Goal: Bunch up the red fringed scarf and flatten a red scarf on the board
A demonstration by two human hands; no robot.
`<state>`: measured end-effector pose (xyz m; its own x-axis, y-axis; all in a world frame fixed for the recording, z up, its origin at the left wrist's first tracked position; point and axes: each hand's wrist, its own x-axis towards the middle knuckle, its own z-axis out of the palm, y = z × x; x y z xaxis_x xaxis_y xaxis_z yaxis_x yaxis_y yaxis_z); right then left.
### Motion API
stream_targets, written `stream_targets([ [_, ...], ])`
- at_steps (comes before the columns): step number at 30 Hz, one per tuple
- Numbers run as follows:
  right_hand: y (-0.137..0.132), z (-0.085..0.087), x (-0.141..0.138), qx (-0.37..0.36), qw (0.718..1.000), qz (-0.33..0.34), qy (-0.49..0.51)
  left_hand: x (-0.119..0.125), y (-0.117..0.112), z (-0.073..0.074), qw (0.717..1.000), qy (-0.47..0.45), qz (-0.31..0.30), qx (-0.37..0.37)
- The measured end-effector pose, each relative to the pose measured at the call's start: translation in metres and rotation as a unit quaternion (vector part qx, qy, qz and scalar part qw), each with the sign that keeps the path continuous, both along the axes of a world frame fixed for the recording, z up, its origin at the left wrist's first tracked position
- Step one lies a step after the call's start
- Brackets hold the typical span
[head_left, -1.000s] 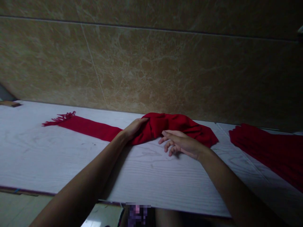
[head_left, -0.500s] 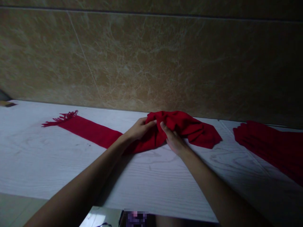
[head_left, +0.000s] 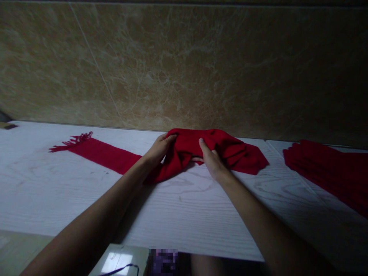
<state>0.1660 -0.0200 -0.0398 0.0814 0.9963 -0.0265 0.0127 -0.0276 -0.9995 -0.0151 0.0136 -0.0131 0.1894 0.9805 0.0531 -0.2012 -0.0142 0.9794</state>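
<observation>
I log left hand (head_left: 157,150) and right hand (head_left: 212,161) both clenched on the bunched red scarf (head_left: 184,147) near the table's (head_left: 57,191) far edge, its flat tail running leftward.

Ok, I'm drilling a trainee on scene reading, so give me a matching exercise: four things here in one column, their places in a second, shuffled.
1 left hand
2 right hand
3 fringe of the red scarf
4 pile of red cloth

a right end of the table
b flat on the table, far left
c gripping the left side of the scarf's bunched part
d thumb on top of the bunched part's middle

Pairs: 1-c, 2-d, 3-b, 4-a
</observation>
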Motion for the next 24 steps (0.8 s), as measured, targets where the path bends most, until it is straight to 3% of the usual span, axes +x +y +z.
stream_targets([
  [4,-0.004,0.011,-0.005,-0.034,0.998,-0.013,0.052,0.003,-0.005,0.006,0.999,-0.023,0.013,-0.024],
  [10,0.000,0.012,0.003,0.011,0.997,-0.054,0.061,-0.001,0.002,0.006,0.994,-0.016,0.101,-0.043],
  [14,0.004,0.020,0.015,0.059,0.981,-0.123,0.138,-0.012,0.013,0.005,0.980,-0.086,0.160,-0.076],
  [16,0.005,0.025,0.019,0.072,0.970,-0.107,0.208,-0.016,0.015,0.007,0.977,-0.128,0.135,-0.105],
  [20,0.006,0.030,0.020,0.035,0.948,-0.058,0.312,-0.018,0.008,0.013,0.975,-0.157,0.003,-0.156],
  [24,0.004,0.032,0.018,0.028,0.934,-0.042,0.355,-0.013,-0.006,0.015,0.975,-0.138,-0.119,-0.129],
])
